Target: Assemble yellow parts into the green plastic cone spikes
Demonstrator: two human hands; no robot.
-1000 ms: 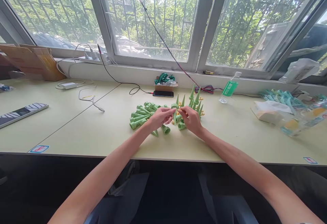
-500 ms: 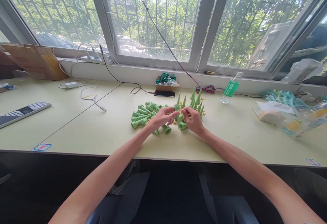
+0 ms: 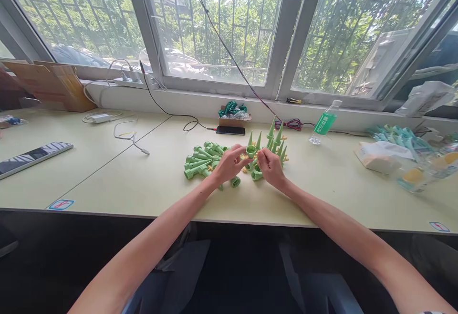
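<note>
My left hand point(image 3: 231, 163) pinches a green cone piece point(image 3: 251, 151), its round hollow end facing me. Close beside it on the right, my right hand point(image 3: 271, 167) is closed, fingertips pressed together at the piece's side; what they grip is too small to name. Left of my hands lies a pile of green cone pieces point(image 3: 195, 167) on the table. Behind my right hand, several green cones point(image 3: 277, 137) stand point up, with small yellow parts among them. A loose green piece point(image 3: 235, 182) lies just below my left hand.
A black phone point(image 3: 231, 130) lies before a small box of green material point(image 3: 234, 111). A bottle point(image 3: 323, 122) stands at the back right, near a tissue pack point(image 3: 377, 156). Cables point(image 3: 130, 136) and a patterned flat object point(image 3: 36, 159) are on the left.
The green piece in my left hand has turned from upright to showing its open round end. My right hand has shifted slightly right, its fingers curled more tightly.
</note>
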